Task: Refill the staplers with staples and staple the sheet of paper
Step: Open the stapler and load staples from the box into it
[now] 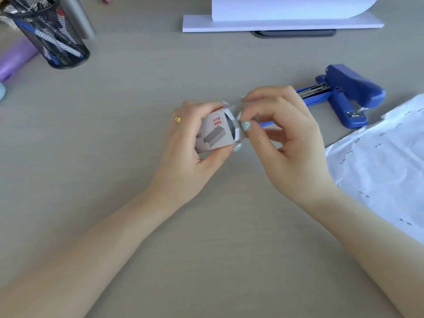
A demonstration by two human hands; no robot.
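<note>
Head view, hands [241, 134] opening staple box [215, 131]

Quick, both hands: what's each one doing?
Left hand: closed on the staple box.
Right hand: fingertips pinched at the box's open end flap; contents there unclear.

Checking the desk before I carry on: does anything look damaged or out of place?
The sheet of paper at the right is crumpled and already dotted with many staples. The blue stapler lies swung open, its staple channel exposed. Otherwise nothing stands out.
</note>
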